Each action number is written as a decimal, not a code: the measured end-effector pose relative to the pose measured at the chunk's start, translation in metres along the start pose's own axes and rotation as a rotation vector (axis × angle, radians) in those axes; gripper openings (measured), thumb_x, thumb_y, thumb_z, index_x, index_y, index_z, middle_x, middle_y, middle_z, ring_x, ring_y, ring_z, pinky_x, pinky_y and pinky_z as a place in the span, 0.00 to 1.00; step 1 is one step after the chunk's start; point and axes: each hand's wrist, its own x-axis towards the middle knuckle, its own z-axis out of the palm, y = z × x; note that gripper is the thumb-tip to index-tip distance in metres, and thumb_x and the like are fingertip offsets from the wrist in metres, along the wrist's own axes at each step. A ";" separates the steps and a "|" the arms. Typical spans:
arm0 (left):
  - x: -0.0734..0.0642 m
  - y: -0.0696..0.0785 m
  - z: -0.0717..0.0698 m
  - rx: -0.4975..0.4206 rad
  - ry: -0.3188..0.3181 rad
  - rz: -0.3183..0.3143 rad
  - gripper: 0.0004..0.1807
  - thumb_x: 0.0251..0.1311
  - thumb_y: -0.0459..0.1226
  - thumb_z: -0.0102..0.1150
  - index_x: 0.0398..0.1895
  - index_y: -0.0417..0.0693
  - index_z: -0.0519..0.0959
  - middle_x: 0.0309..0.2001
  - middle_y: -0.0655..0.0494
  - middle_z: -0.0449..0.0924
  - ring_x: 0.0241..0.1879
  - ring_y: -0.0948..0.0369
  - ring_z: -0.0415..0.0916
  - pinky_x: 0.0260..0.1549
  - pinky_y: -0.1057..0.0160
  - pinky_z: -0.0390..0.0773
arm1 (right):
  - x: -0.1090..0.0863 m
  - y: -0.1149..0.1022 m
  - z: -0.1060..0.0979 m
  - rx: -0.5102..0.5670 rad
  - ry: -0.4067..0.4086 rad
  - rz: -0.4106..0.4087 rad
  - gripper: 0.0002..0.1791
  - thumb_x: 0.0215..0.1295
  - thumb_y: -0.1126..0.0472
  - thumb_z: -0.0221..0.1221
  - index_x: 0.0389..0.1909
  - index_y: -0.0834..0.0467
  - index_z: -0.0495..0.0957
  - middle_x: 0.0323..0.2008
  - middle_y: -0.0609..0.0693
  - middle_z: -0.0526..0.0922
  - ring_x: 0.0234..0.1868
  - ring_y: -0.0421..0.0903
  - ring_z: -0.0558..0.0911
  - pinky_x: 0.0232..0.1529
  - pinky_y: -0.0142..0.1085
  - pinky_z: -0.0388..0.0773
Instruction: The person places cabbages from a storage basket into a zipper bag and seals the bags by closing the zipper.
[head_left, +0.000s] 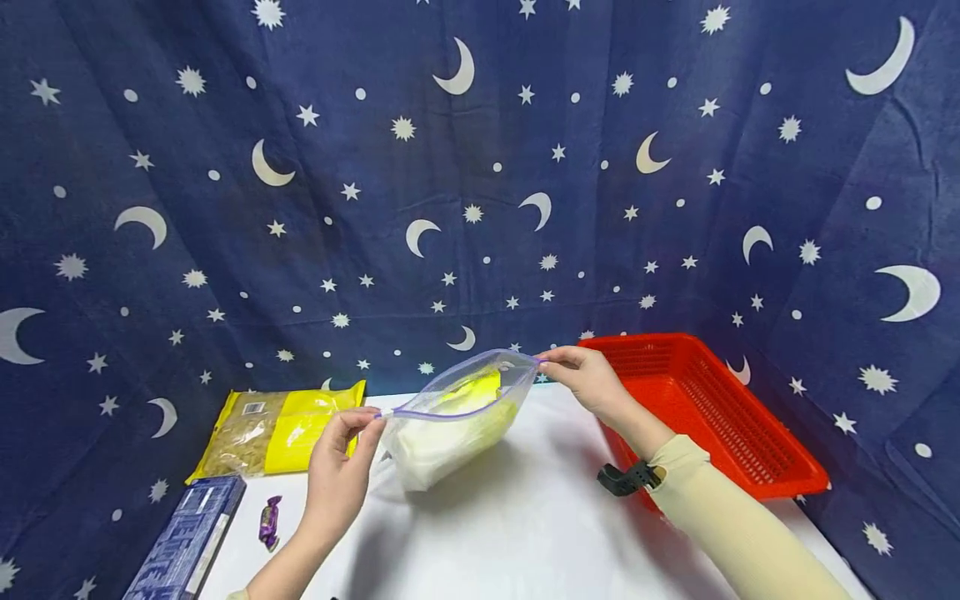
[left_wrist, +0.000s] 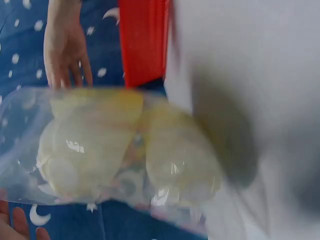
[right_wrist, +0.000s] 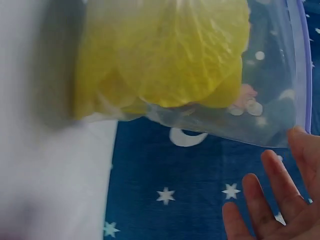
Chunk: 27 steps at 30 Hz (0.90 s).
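A clear zip bag [head_left: 450, 446] with a purple zip edge hangs tilted above the white table, its mouth parted. Inside it are yellow and whitish packets [right_wrist: 170, 65]; their kind cannot be made out. My left hand [head_left: 341, 467] pinches the left corner of the zip edge between thumb and finger. At the other corner, my right hand [head_left: 588, 383] pinches the zip edge, higher and farther back. In the right wrist view its other fingers [right_wrist: 257, 200] are spread away from the bag. A black wristband [head_left: 628, 478] is on the right wrist.
A red plastic basket [head_left: 750, 417] stands at the right, behind the right forearm. To the left lie a yellow pack with a clear window [head_left: 300, 429], a blue box [head_left: 187, 537] and a purple wrapped candy [head_left: 269, 523]. A starry blue curtain [head_left: 450, 208] hangs behind the table.
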 end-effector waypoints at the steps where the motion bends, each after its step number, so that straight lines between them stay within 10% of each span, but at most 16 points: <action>1: 0.006 -0.001 0.000 -0.021 0.012 -0.027 0.05 0.68 0.29 0.63 0.42 0.35 0.78 0.45 0.54 0.82 0.49 0.67 0.77 0.54 0.74 0.74 | 0.000 -0.003 -0.003 -0.001 -0.001 0.003 0.14 0.67 0.60 0.68 0.49 0.64 0.86 0.47 0.56 0.88 0.51 0.54 0.84 0.58 0.50 0.79; 10: 0.044 -0.012 0.000 -0.122 0.061 -0.177 0.12 0.72 0.36 0.61 0.48 0.35 0.77 0.40 0.58 0.81 0.43 0.65 0.77 0.46 0.74 0.75 | -0.004 -0.025 -0.018 -0.057 -0.015 0.024 0.15 0.69 0.55 0.67 0.48 0.62 0.84 0.44 0.54 0.87 0.49 0.51 0.81 0.58 0.51 0.76; 27: 0.071 -0.028 0.013 -0.182 0.032 -0.265 0.14 0.70 0.36 0.63 0.50 0.33 0.78 0.44 0.49 0.82 0.43 0.67 0.80 0.48 0.72 0.80 | -0.003 -0.023 -0.019 -0.088 0.018 0.082 0.13 0.70 0.57 0.65 0.48 0.63 0.82 0.41 0.51 0.87 0.45 0.47 0.81 0.53 0.45 0.76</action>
